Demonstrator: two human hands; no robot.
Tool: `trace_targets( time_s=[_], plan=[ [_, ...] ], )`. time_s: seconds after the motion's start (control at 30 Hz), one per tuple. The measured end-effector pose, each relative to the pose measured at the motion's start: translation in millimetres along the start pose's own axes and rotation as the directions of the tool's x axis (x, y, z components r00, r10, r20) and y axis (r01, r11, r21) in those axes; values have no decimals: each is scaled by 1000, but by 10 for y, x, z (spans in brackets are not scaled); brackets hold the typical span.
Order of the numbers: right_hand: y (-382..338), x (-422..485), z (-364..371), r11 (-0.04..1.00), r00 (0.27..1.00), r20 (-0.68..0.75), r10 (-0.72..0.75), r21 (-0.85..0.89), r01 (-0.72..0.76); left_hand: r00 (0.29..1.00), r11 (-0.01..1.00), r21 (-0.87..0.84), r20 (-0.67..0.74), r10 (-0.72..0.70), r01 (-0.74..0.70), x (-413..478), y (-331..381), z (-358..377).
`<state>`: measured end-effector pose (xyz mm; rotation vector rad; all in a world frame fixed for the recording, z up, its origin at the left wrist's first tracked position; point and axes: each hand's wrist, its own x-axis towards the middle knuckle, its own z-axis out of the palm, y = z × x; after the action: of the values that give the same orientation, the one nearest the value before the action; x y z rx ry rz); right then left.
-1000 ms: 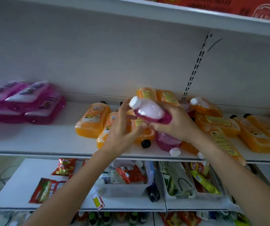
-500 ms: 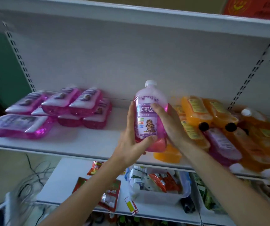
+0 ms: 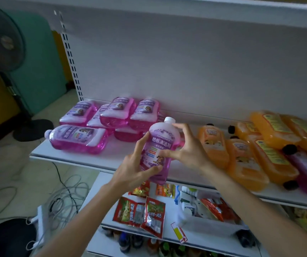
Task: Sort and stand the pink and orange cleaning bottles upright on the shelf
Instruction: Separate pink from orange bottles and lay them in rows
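One pink translucent plastic bottle point(image 3: 159, 145) with white cap, near upright over front edge of white metal shelf point(image 3: 93, 158), left hand point(image 3: 134, 167) and right hand point(image 3: 189, 153) fingers curled round it, flat-lying pink bottles point(image 3: 78, 139) left, flat-lying orange bottles point(image 3: 245, 164) right.

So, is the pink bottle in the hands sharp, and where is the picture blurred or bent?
Head view throughout: the held pink bottle is fairly sharp, its label print readable; the stacked pink bottles behind look motion-smeared, the orange bottles at right soft; the slotted upright leans, wide-lens distortion; light dim.
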<state>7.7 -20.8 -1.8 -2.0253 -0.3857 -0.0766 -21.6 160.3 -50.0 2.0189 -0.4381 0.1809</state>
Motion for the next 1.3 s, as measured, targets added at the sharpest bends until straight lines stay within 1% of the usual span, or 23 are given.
trace_targets(
  time_s=[0.03,0.1,0.17,0.2,0.23,0.3,0.37,0.47,0.53,0.57,0.63,0.7,0.77,0.83,0.93,1.0,1.07,1.1,1.17,1.23,1.3],
  plan=[
    [-3,1,58,1000,1000,-22,20,11,-19,1000,999,32,-10,16,-16,-4,-37,-60],
    [2,-8,163,998,995,-82,55,48,-52,994,979,193,-72,81,-66,-4,-106,-160],
    [36,-28,247,991,982,-148,116,89,-103,974,912,406,-170,147,-67,-5,-159,-227],
    [40,-46,276,985,975,-160,154,108,-138,962,873,485,-213,172,-49,-9,-177,-244],
    [30,-65,294,978,971,-151,187,119,-169,955,848,530,-235,180,-30,-19,-197,-255],
    [29,-85,289,973,969,-103,225,72,-218,952,843,538,-249,180,-18,-50,-220,-278],
    [25,-101,245,968,967,-65,248,-32,-250,949,878,477,-255,185,-43,-79,-251,-311],
    [28,-140,259,942,964,-17,266,-209,-264,926,915,401,-335,177,-30,-67,-261,-424],
    [18,-180,311,918,973,-34,226,-328,-225,913,911,411,-384,140,33,-3,-234,-511],
    [5,-185,335,887,982,-46,184,-422,-186,910,905,421,-397,123,61,35,-209,-540],
    [-5,-152,381,790,992,-60,108,-601,-122,908,911,398,-413,72,109,89,-157,-565],
    [-10,-97,443,741,994,-76,75,-663,-106,902,929,355,-428,59,108,114,-110,-548],
    [2,-52,536,749,992,-88,93,-650,-128,899,948,309,-432,67,78,125,-38,-488],
    [9,-17,617,799,984,-112,135,-575,-175,907,956,290,-413,86,41,149,62,-398],
    [51,-19,587,925,979,-103,176,-323,-200,925,949,312,-345,161,-49,165,183,-223],
    [107,-76,419,962,977,-44,209,-171,-213,933,936,329,-281,224,-126,159,220,-88],
    [159,-171,156,982,985,-30,172,-72,-174,939,925,330,-215,268,-189,166,238,72],
    [179,-220,-6,988,988,-61,144,-49,-147,943,924,322,-186,277,-208,179,252,170],
    [242,-321,-378,992,979,-173,104,-57,-115,950,927,291,-132,284,-237,218,324,415],
    [326,-441,-791,985,945,-322,64,-134,-113,949,924,262,-73,307,-279,275,439,701],
    [428,-601,-1230,967,888,-459,14,-220,-129,937,911,240,-16,349,-335,343,593,1000]
  ],
)
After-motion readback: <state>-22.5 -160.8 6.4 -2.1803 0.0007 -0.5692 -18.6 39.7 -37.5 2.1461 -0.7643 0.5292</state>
